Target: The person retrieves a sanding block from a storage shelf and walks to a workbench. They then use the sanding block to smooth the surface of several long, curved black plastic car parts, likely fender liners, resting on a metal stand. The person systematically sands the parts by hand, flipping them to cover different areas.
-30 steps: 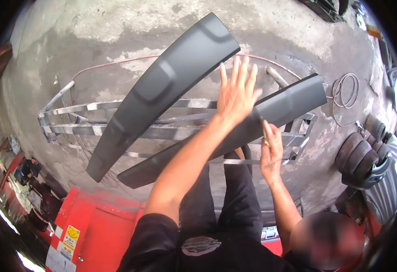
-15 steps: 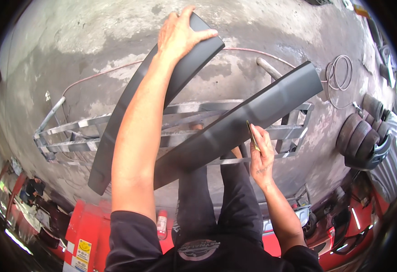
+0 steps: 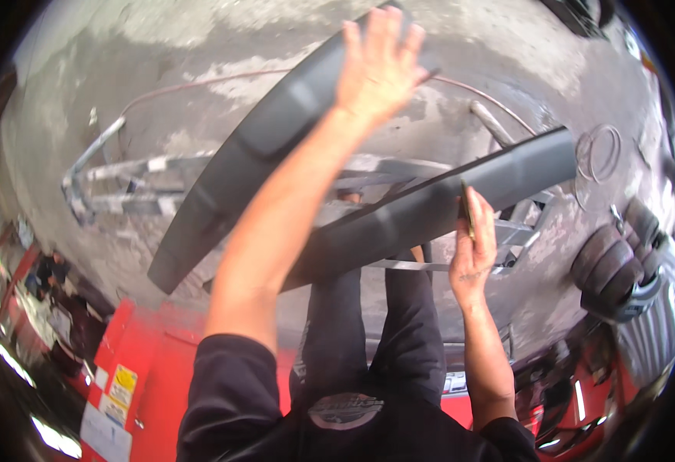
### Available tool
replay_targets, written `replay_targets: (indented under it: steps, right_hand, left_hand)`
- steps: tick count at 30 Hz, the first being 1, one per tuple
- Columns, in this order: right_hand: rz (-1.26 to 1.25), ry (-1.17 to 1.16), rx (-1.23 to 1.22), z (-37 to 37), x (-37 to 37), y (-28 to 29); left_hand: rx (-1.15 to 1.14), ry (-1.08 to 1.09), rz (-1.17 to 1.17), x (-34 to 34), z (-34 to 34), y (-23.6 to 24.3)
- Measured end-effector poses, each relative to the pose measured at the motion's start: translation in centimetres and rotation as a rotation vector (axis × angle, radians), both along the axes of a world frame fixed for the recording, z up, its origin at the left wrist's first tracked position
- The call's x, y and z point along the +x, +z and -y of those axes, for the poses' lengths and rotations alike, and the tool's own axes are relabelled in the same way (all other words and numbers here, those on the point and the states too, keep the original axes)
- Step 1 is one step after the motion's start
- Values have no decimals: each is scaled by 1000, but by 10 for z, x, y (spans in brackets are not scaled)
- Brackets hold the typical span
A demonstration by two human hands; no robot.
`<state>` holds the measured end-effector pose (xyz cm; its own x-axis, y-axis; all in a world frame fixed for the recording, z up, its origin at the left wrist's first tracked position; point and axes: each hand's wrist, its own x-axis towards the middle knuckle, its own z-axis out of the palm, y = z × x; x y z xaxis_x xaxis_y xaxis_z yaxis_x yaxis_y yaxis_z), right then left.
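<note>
Two long, curved dark grey panels lie across a metal stand. Over the far end of the left panel [image 3: 264, 127], my left hand [image 3: 380, 65] is spread flat with its fingers apart, slightly blurred. The right panel [image 3: 430, 200] slants from near my legs up to the far right. At its near edge, my right hand [image 3: 474, 235] pinches a thin flat piece [image 3: 467, 209], dark with a yellowish edge, standing edge-up against the panel. What kind of piece it is cannot be made out. My left forearm hides part of both panels' near portions.
The metal stand [image 3: 141, 204] spreads beneath the panels on a stained concrete floor. A thin hose [image 3: 199, 83] runs behind it, coiled at the right. Stacked tires [image 3: 611, 266] stand at the right. Near me at the lower left is a red surface [image 3: 164, 369] with stickers.
My left hand has shifted right and its fingers have spread on the left panel, whose far end now sits farther right. The view has moved; my right hand keeps its pinch by the right panel.
</note>
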<state>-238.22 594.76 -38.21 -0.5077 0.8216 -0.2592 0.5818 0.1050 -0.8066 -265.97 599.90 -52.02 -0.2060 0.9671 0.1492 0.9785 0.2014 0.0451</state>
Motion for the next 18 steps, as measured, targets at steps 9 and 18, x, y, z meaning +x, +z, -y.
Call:
replay_targets:
  steps: [9, 18]
  right_hand:
    - [16, 120, 26, 13, -20, 2]
    - [193, 392, 307, -1, -54, -22]
  left_hand:
    - [-54, 42, 525, 65, 115, 10]
    - [-118, 726, 355, -19, 240, 20]
